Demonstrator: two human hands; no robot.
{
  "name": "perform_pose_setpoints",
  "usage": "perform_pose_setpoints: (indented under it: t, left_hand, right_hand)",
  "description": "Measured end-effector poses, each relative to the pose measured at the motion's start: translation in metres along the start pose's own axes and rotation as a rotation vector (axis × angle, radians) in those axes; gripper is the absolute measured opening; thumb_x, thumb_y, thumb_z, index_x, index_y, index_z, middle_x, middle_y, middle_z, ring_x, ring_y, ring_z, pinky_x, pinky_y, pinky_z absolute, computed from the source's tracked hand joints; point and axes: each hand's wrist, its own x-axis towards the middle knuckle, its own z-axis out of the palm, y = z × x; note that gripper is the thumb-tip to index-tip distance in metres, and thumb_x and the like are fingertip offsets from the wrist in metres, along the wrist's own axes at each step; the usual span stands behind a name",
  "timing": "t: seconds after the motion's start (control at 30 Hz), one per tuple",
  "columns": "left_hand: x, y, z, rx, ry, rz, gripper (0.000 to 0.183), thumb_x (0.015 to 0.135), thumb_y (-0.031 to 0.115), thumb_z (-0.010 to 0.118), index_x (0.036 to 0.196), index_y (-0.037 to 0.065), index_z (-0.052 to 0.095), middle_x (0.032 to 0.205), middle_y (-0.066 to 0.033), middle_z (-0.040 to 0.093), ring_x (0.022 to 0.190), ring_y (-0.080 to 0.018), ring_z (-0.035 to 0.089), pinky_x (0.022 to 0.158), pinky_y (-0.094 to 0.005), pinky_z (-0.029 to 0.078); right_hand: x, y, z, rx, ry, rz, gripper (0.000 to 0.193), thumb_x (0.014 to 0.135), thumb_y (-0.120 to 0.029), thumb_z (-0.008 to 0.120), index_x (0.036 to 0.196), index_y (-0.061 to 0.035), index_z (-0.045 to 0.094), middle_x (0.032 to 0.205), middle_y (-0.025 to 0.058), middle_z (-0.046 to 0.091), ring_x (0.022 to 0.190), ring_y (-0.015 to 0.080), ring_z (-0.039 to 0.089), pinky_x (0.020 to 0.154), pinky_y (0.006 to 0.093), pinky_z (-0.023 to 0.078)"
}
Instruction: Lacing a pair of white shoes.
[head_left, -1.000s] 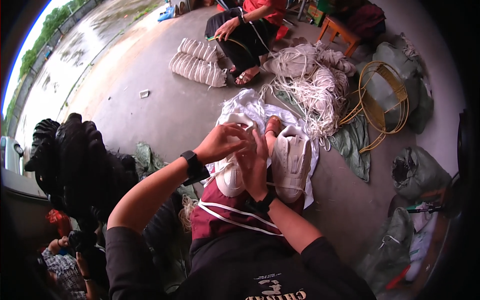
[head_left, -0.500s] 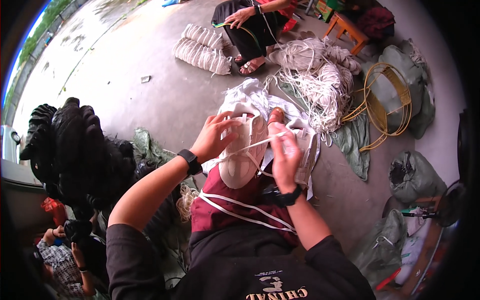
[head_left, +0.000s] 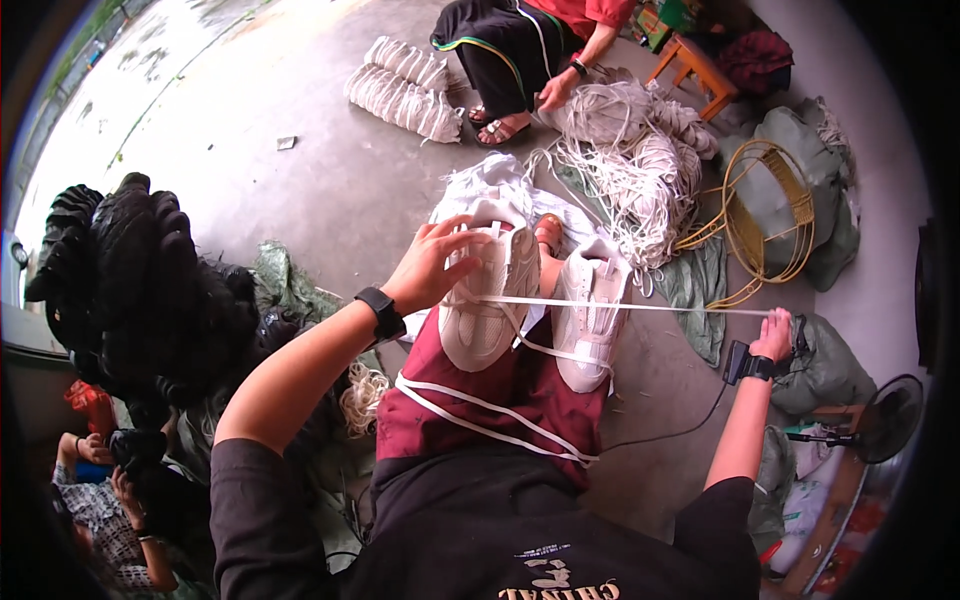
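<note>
Two pale sneakers rest toe toward me on my thighs: the left sneaker (head_left: pixel 490 320) and the right sneaker (head_left: pixel 592 330). My left hand (head_left: pixel 440 265) grips the left sneaker near its opening, fingers and thumb across its upper. Far out to the right, my right hand (head_left: pixel 772 336) is closed on the end of a white shoelace (head_left: pixel 660 307). That lace runs taut from the left sneaker, passing over the right one. Another stretch of white lace (head_left: pixel 490 412) lies in a loop over my maroon trousers.
Bundles of white laces (head_left: pixel 645 170) lie ahead on the right, by a seated person (head_left: pixel 500 60). A yellow metal frame (head_left: pixel 770 215) leans beside green sacks. Black bundles (head_left: pixel 130 290) are heaped at left; a small fan (head_left: pixel 890 418) stands at right. Another person sits lower left.
My right hand has swung far right from between the sneakers, drawing the lace out straight. My left hand stays on the left sneaker. The person ahead has reached down toward the lace bundles.
</note>
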Motion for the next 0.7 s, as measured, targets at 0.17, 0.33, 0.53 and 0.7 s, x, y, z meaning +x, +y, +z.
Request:
perform_pose_setpoints:
  t: [0.17, 0.33, 0.53, 0.7]
  left_hand:
    - [-0.015, 0.004, 0.005, -0.323, 0.145, -0.091, 0.036, 0.091, 0.012, 0.059, 0.127, 0.014, 0.055, 0.143, -0.0149, 0.038, 0.125, -0.0301, 0.045, 0.103, -0.0416, 0.040]
    - [-0.044, 0.019, 0.013, -0.404, 0.115, -0.216, 0.034, 0.089, 0.016, 0.063, 0.119, 0.002, 0.053, 0.121, -0.0145, 0.052, 0.114, -0.0243, 0.053, 0.095, -0.0371, 0.045]
    - [-0.067, 0.033, 0.015, -0.277, 0.171, -0.170, 0.013, 0.079, 0.003, 0.069, 0.085, -0.001, 0.059, 0.092, -0.0106, 0.062, 0.085, -0.0203, 0.061, 0.074, -0.0314, 0.048]
    - [-0.064, 0.050, 0.016, -0.379, 0.300, -0.164, 0.011, 0.080, -0.001, 0.065, 0.089, 0.001, 0.058, 0.097, -0.0108, 0.063, 0.087, -0.0195, 0.061, 0.074, -0.0283, 0.048]
  right_hand:
    - [-0.044, 0.014, 0.018, 0.005, -0.175, -0.010, 0.027, 0.092, -0.025, 0.057, 0.108, -0.0035, 0.058, 0.111, 0.0106, 0.064, 0.102, 0.0209, 0.061, 0.090, 0.0323, 0.044]
    - [-0.135, 0.010, 0.064, 0.161, -0.564, 0.047, 0.017, 0.095, -0.022, 0.053, 0.095, -0.0049, 0.054, 0.078, 0.0056, 0.053, 0.084, 0.0215, 0.059, 0.085, 0.0357, 0.046]
    - [-0.241, 0.023, 0.101, -0.141, -0.938, 0.486, 0.021, 0.095, -0.028, 0.058, 0.103, -0.0089, 0.056, 0.072, -0.0044, 0.049, 0.051, 0.0015, 0.039, 0.041, 0.0162, 0.030]
    - [-0.290, 0.064, 0.124, -0.452, -1.430, 0.029, 0.020, 0.087, -0.015, 0.064, 0.091, -0.0029, 0.049, 0.089, 0.0054, 0.055, 0.077, 0.0172, 0.057, 0.071, 0.0301, 0.045]
